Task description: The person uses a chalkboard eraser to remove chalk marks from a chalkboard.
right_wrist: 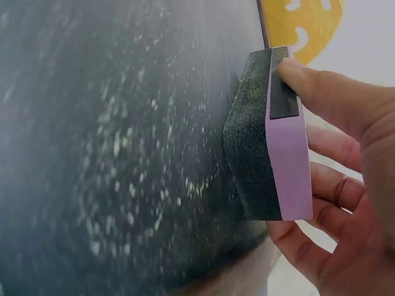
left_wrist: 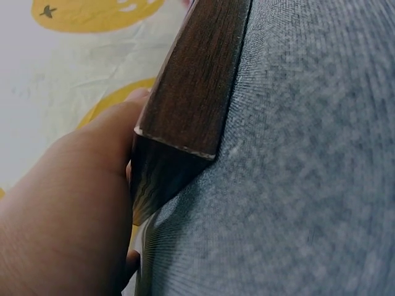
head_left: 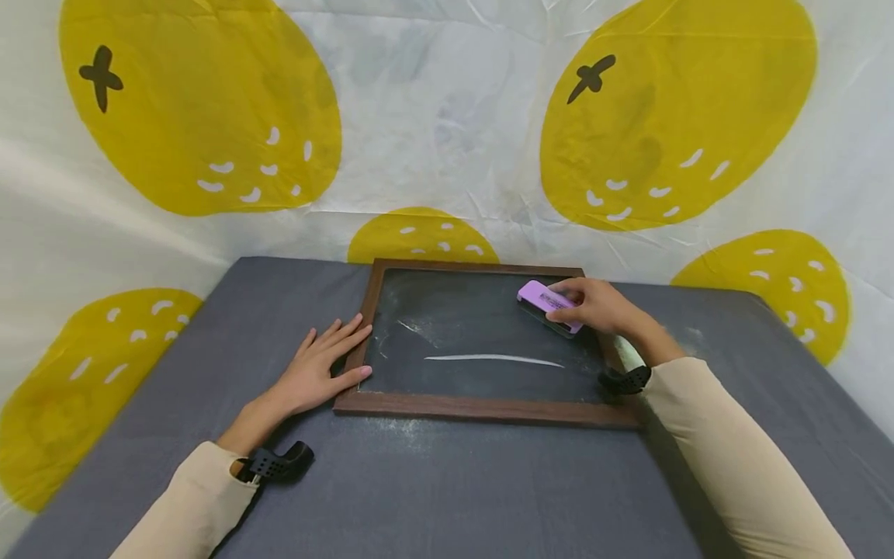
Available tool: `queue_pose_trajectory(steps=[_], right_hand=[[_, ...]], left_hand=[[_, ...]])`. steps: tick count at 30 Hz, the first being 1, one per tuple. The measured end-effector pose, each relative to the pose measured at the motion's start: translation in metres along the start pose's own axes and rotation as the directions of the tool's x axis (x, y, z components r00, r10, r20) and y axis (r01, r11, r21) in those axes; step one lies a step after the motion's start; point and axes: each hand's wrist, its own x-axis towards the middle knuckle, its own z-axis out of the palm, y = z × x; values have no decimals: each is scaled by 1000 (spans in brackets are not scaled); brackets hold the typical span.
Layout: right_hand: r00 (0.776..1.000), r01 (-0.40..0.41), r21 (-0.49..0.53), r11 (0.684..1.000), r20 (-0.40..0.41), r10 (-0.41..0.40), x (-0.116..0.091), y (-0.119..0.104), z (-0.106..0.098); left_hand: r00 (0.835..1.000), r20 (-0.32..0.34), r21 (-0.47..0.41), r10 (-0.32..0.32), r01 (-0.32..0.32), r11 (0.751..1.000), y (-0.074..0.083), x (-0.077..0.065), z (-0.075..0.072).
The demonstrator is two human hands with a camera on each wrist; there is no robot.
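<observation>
A wood-framed chalkboard lies on the table, with one white chalk line across its lower middle and faint smudges at its left. My right hand holds a purple chalkboard eraser over the board's upper right. In the right wrist view the thumb and fingers grip the sides of the eraser, its dark felt facing the board surface. With fingers spread, my left hand rests on the left side of the frame. The left wrist view shows that hand against the wooden frame corner.
A grey cloth covers the table, with pale chalk dust just below the frame's front edge. Behind stands a white curtain printed with yellow fruit shapes. Black camera bands sit on both wrists.
</observation>
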Motion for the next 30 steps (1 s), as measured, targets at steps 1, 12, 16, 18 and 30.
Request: queue_pose_trajectory(steps=[1, 12, 16, 18, 30], right_hand=[[1000, 6, 14, 1000, 0, -6, 2, 0, 2], [993, 111, 64, 992, 33, -113, 34, -51, 36], [988, 145, 45, 988, 48, -147, 45, -72, 48], [987, 152, 33, 988, 55, -154, 50, -80, 53], [966, 232, 19, 972, 111, -233, 69, -126, 81]], left_hand=[[1000, -1, 3, -5, 5, 1000, 0, -1, -1], [1000, 0, 7, -17, 17, 1000, 2, 0, -3], [1000, -1, 1, -9, 9, 1000, 3, 1, -4], [1000, -2, 2, -6, 6, 1000, 3, 1, -4], [1000, 0, 8, -9, 9, 1000, 2, 2, -2]])
